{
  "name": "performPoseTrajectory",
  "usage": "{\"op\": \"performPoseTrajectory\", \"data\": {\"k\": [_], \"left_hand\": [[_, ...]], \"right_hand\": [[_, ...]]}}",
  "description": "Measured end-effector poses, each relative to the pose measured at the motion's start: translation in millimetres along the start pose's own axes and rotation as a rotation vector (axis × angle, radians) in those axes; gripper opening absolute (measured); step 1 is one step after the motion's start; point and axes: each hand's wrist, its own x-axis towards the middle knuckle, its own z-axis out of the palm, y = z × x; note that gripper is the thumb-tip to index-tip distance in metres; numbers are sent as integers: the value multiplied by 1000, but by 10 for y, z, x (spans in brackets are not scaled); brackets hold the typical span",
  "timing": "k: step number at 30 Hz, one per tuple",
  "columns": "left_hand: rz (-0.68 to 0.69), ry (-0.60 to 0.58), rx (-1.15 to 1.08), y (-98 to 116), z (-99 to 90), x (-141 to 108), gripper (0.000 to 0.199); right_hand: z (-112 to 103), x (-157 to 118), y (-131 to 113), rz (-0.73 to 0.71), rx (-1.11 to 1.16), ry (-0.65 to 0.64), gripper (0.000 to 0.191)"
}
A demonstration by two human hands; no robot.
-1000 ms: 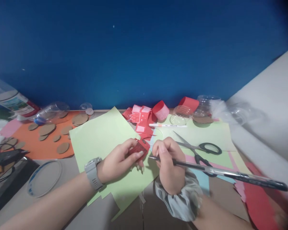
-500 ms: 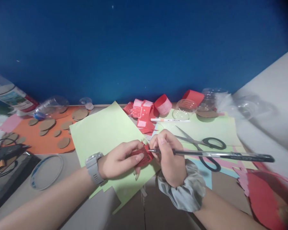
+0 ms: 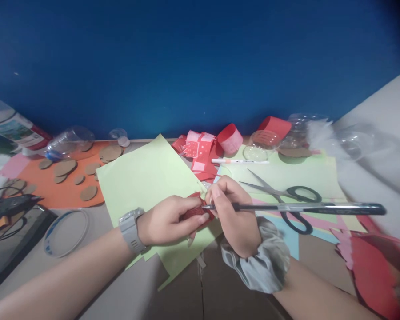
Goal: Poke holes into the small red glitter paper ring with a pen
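A small red piece (image 3: 194, 211) with dark marks is gripped between the thumb and fingers of my left hand (image 3: 171, 221), above a light green sheet (image 3: 150, 178). My right hand (image 3: 235, 218) holds a long black and clear pen (image 3: 306, 207), which lies nearly level and sticks out to the right. The pen's tip is at the right side of the red piece. My right fingers partly cover that side. Open black-handled scissors (image 3: 283, 195) lie just right of my right hand.
Behind the hands are red paper shapes (image 3: 203, 151), a white marker (image 3: 240, 161) and a clear cup (image 3: 262, 144). At left, cardboard discs (image 3: 66, 168) lie on orange paper (image 3: 46, 191), near a ring (image 3: 66, 233) and a glue gun (image 3: 10, 209). Red paper (image 3: 373, 271) is at right.
The view has shifted slightly. My left hand and the red piece are a little further right in view, and the pen is closer to level, with its tip at the piece.
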Motion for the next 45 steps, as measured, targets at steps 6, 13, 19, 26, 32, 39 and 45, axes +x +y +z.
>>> {"op": "performPoseTrajectory", "data": {"k": [6,13,19,26,32,39,45], "left_hand": [[15,-6,16,7,-5,4,24],[34,1,27,0,-6,8,21],[13,18,-18,11,-4,13,22],[-4,0,-47,6,-17,14,22],[-10,-2,-12,1,-6,7,23],[-9,0,9,14,-11,11,23],[-11,-3,-1,10,-6,11,22]], "right_hand": [[10,-4,4,7,32,-3,31],[43,15,9,2,57,9,30],[47,-43,-4,-73,35,60,29],[42,-46,-10,-82,-51,67,29],[49,-28,-1,-55,-70,62,29],[42,-32,4,-44,-77,52,29],[44,-36,4,-16,-47,55,28]]}}
